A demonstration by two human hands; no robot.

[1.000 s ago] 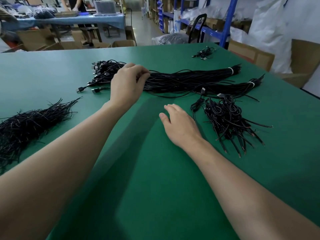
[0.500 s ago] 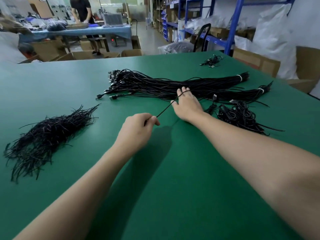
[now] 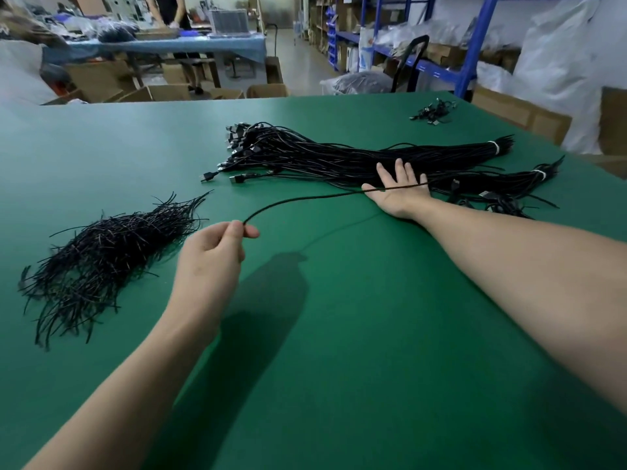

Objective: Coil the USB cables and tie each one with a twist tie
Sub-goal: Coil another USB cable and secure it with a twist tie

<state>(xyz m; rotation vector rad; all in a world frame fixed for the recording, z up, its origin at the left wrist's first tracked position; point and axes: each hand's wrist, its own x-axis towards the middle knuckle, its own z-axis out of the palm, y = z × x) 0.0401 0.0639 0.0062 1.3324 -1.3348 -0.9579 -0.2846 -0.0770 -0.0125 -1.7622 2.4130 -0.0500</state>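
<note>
Head view: my left hand (image 3: 217, 256) pinches the end of one cable (image 3: 305, 198), which runs to the cable bundle (image 3: 322, 157). My right hand (image 3: 397, 191) lies open at the bundle's near edge, with the cable across it. I should pull slowly, to avoid tangles.

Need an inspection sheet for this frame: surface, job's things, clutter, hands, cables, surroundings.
Surface: green table, flat matte cover.
Job's things: long bundle of cables, banded with white ties near its right end; pile of twist ties at left; heap of cables beside the right forearm, partly hidden.
Clutter: small heap of dark cable bits at the far right corner.
Hands: left hand pinches one end of a single cable; right hand open, fingers straight on the bundle.
Cables: the single cable runs raised off the table, from the left hand across the right hand.
Surroundings: blue shelves, cardboard boxes, second table with a person behind it.
</note>
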